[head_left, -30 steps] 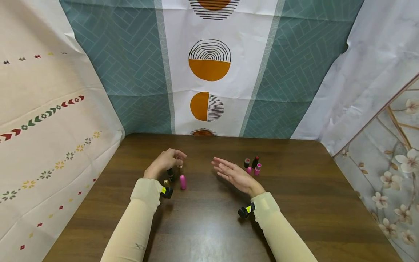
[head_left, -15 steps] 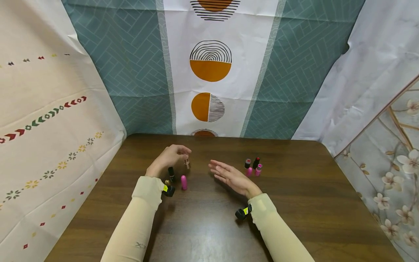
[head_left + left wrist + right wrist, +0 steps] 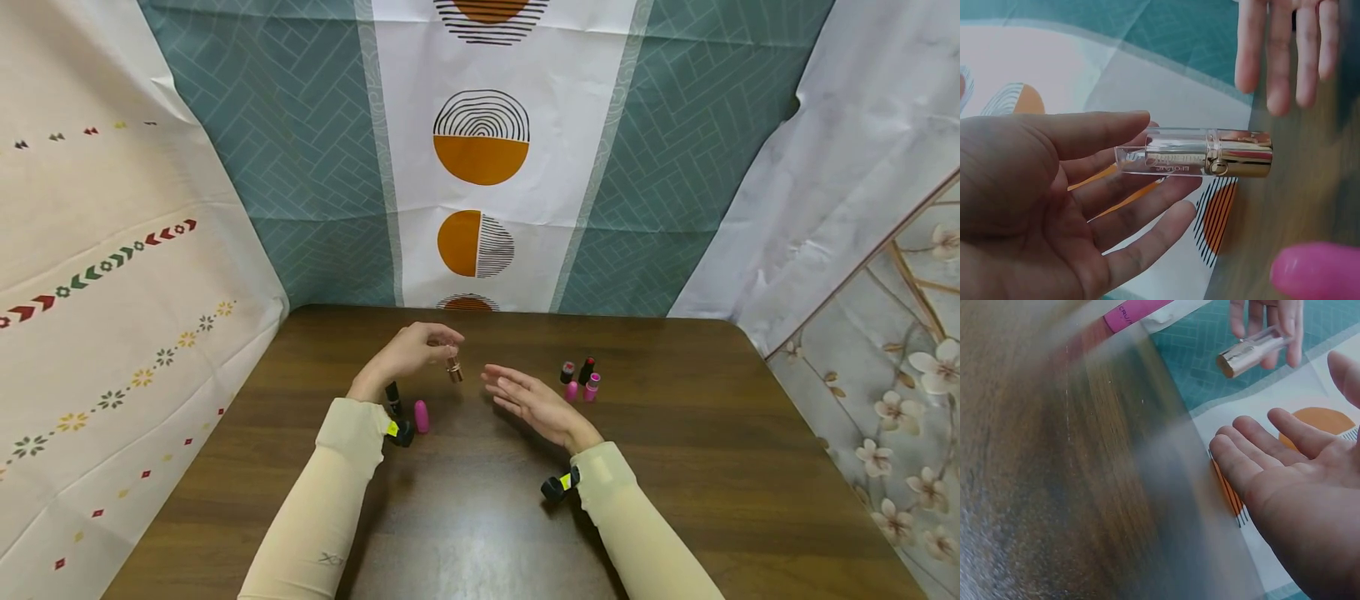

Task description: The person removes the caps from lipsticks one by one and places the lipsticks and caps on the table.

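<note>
My left hand [image 3: 411,350] pinches a lipstick tube [image 3: 1210,153] by its clear cap, between thumb and fingers. The tube's gold base [image 3: 1246,154] points away from the palm; in the head view it hangs downward above the table. A short way to the right, my right hand [image 3: 534,402] is raised with fingers extended and holds nothing. In the right wrist view that palm [image 3: 1297,487] is turned up, and the gold-based lipstick appears beyond its fingertips. Below my left hand stand a pink lipstick [image 3: 422,417] and a black lipstick tube [image 3: 393,398].
To the right of my right hand, several lipsticks stand close together: two black ones [image 3: 587,371], a pink one [image 3: 592,387] and a small pink piece [image 3: 572,391]. The brown wooden table [image 3: 480,517] ends at a patterned cloth [image 3: 480,250] hung behind it.
My left hand has lifted the gold lipstick and carried it rightward, away from the black and pink ones, closer to my right hand. My right hand has barely moved.
</note>
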### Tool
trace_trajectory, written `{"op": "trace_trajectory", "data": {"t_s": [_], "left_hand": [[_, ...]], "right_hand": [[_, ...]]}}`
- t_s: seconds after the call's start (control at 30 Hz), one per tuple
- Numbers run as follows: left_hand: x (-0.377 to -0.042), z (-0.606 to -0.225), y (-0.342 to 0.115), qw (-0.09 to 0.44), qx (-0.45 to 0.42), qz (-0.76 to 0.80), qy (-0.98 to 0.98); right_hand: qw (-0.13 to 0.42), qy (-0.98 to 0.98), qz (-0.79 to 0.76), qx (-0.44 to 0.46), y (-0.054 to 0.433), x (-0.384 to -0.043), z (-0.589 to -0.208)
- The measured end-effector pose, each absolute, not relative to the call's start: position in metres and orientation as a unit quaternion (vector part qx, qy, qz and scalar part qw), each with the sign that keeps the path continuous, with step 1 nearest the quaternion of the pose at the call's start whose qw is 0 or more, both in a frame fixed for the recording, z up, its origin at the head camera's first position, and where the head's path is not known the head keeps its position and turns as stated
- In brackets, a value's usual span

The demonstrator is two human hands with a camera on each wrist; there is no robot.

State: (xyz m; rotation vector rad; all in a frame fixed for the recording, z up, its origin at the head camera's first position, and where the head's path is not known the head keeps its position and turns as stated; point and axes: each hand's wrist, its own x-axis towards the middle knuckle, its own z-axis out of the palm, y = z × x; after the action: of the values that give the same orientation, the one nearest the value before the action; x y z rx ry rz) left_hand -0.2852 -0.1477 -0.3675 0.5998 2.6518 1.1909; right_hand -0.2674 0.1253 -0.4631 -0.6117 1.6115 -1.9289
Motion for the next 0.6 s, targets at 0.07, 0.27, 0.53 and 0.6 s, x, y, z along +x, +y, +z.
{"op": "trace_trajectory", "data": {"t_s": [0.07,0.27,0.53,0.6], "left_hand": [[-0.286,-0.367,-0.143,0.094,0.210,0.403,0.886],[-0.286,-0.368,-0.128,0.107,0.231,0.405,0.878],[-0.287,-0.370,-0.116,0.109,0.238,0.392,0.882],[-0.287,-0.371,-0.114,0.105,0.245,0.388,0.882]], "right_hand": [[0.274,0.599,-0.717,-0.227,0.125,-0.267,-0.463],[0.267,0.606,-0.719,-0.211,0.126,-0.267,-0.463],[0.265,0.611,-0.718,-0.203,0.128,-0.267,-0.465],[0.266,0.611,-0.720,-0.194,0.128,-0.267,-0.465]]}}
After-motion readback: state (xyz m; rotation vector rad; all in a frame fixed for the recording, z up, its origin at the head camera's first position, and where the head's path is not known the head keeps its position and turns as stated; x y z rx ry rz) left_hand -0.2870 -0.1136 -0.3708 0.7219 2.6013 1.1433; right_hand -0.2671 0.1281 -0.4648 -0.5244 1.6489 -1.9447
